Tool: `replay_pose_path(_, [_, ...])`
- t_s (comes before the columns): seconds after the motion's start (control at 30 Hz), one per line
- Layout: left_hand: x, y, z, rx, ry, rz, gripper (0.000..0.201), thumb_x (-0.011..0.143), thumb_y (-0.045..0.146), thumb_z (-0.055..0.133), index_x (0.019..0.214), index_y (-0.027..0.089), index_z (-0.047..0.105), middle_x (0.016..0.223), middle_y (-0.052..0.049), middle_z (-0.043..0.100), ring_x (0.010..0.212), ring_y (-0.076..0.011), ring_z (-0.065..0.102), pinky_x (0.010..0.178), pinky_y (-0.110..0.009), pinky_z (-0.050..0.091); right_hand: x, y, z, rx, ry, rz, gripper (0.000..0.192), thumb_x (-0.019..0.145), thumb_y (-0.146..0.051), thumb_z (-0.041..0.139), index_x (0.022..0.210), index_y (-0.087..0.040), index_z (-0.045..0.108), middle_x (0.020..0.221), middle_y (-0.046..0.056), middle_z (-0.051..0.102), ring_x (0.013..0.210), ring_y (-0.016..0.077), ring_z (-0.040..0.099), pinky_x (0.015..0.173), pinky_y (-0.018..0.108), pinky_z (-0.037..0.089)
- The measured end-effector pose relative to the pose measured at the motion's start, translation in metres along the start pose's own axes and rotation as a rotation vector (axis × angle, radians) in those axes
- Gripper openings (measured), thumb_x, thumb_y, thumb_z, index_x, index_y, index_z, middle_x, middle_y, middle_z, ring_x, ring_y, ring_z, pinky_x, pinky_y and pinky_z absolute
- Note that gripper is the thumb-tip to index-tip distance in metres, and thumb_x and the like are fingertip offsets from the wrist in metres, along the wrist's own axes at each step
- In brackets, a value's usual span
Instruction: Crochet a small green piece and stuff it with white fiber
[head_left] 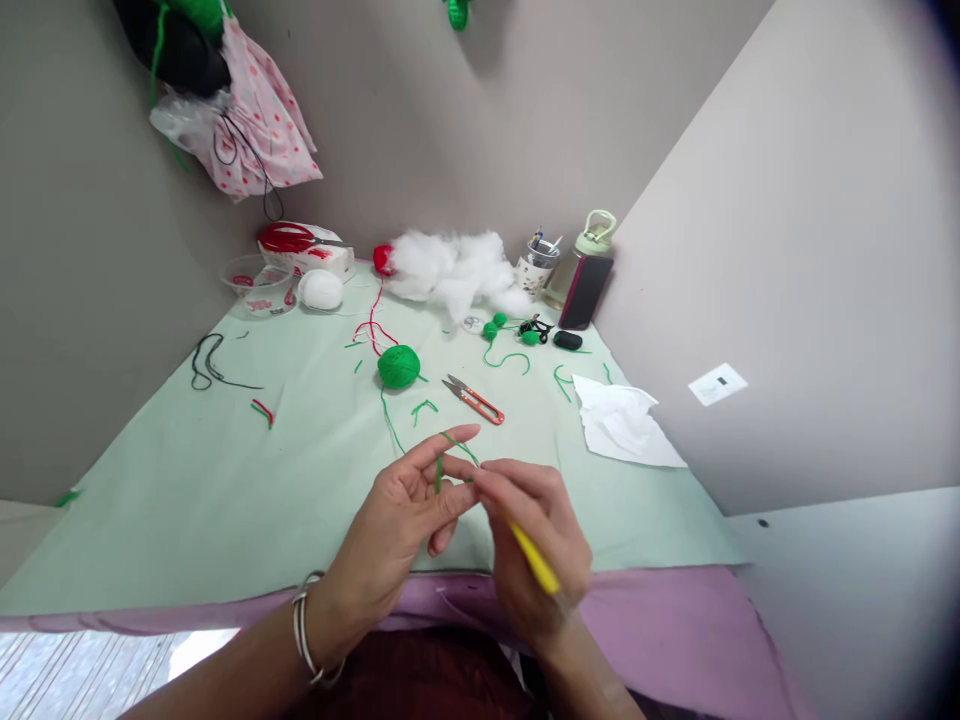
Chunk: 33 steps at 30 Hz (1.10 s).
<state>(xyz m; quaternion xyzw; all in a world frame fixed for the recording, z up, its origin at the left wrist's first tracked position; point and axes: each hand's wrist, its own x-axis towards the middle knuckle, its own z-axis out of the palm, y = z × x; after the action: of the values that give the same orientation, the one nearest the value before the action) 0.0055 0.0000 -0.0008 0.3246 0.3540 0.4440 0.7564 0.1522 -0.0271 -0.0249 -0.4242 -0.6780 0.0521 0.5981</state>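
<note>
Both forearms come in from the near edge of the table and meet over its middle. The left hand [405, 525] is turned palm up and inward, index finger stretched out toward the right, the other fingers loosely curled, bangles on its wrist. The right hand [536, 545] faces it, back up, fingertips pinched together and touching the left hand's fingers.
</note>
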Motion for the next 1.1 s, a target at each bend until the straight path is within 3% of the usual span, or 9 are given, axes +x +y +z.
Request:
replay_pose_path(0.07, [0.002,0.001,-0.002,-0.071,-0.042,-0.065,0.049,0.083,0.030,0.088,0.129,0.018,0.076,0.061,0.010,0.047,0.046,-0.0020,0.029,0.046,-0.019,0.021,0.000,0.001,-0.003,-0.046,-0.004,-0.041,0.036,0.098,-0.007,0.064,0.123,-0.028,0.078,0.105,0.009,0.077,0.094,0.0216,0.074,0.074,0.035,0.063])
replay_pose_path(0.17, [0.004,0.005,-0.007,-0.162,-0.077,-0.113,0.036,0.085,0.026,0.086,0.119,0.014,0.080,0.055,0.012,0.036,0.047,-0.0019,0.020,0.046,-0.018,0.017,0.004,0.004,-0.009,0.153,0.042,0.234,0.027,0.103,-0.012,0.057,0.110,-0.026,0.079,0.090,0.004,0.075,0.078,0.0176,0.071,0.070,0.033,0.061])
replay_pose_path(0.27, [0.004,0.007,-0.009,-0.136,-0.048,-0.060,0.036,0.083,0.023,0.088,0.118,0.018,0.080,0.062,0.010,0.045,0.046,-0.0004,0.025,0.046,-0.018,0.019,0.007,0.007,-0.009,0.390,0.051,0.425,0.021,0.105,-0.021,0.059,0.100,-0.024,0.079,0.089,0.003,0.074,0.070,0.0147,0.067,0.067,0.032,0.059])
replay_pose_path(0.4, [0.001,0.004,-0.007,-0.010,-0.054,-0.011,0.041,0.083,0.030,0.090,0.122,0.025,0.078,0.086,0.003,0.063,0.047,0.0014,0.037,0.046,-0.018,0.023,0.007,0.010,-0.004,0.443,-0.024,0.469,0.016,0.103,-0.026,0.065,0.100,-0.023,0.080,0.092,0.005,0.078,0.075,0.0164,0.068,0.069,0.031,0.058])
replay_pose_path(0.57, [0.000,0.002,-0.009,0.084,-0.027,0.022,0.040,0.085,0.034,0.088,0.123,0.027,0.078,0.096,0.002,0.063,0.049,0.0012,0.041,0.047,-0.019,0.029,0.006,0.009,-0.006,0.550,0.008,0.496,0.021,0.107,-0.029,0.058,0.100,-0.023,0.077,0.092,0.005,0.080,0.074,0.0158,0.071,0.070,0.031,0.061])
replay_pose_path(0.73, [-0.002,0.001,-0.012,0.181,-0.005,0.066,0.039,0.088,0.033,0.084,0.127,0.028,0.077,0.094,0.002,0.062,0.053,-0.0020,0.043,0.048,-0.019,0.033,0.008,0.002,-0.014,0.409,-0.037,0.425,0.022,0.109,-0.023,0.053,0.103,-0.023,0.074,0.093,0.004,0.080,0.075,0.0154,0.073,0.072,0.031,0.062])
replay_pose_path(0.9, [-0.004,-0.003,-0.006,0.253,0.092,0.130,0.046,0.083,0.025,0.088,0.128,0.025,0.075,0.084,0.005,0.058,0.054,-0.0035,0.042,0.049,-0.018,0.036,-0.002,0.002,-0.012,0.037,-0.152,0.011,0.029,0.103,-0.010,0.053,0.120,-0.025,0.072,0.103,0.008,0.079,0.090,0.0204,0.076,0.075,0.035,0.064])
replay_pose_path(1.0, [-0.003,-0.004,-0.003,0.111,0.058,0.066,0.059,0.078,0.022,0.091,0.134,0.024,0.071,0.081,0.006,0.058,0.051,-0.0021,0.040,0.047,-0.017,0.031,-0.011,0.005,-0.007,-0.183,-0.112,-0.186,0.037,0.100,-0.009,0.061,0.130,-0.026,0.072,0.108,0.011,0.077,0.096,0.0230,0.075,0.075,0.036,0.064])
replay_pose_path(1.1, [0.000,-0.001,-0.006,-0.087,-0.037,-0.062,0.050,0.082,0.024,0.089,0.129,0.019,0.073,0.078,0.006,0.058,0.046,0.0017,0.030,0.044,-0.016,0.021,-0.011,0.006,-0.007,-0.075,-0.067,-0.059,0.034,0.100,-0.008,0.060,0.125,-0.027,0.076,0.103,0.009,0.076,0.094,0.0218,0.073,0.075,0.035,0.062])
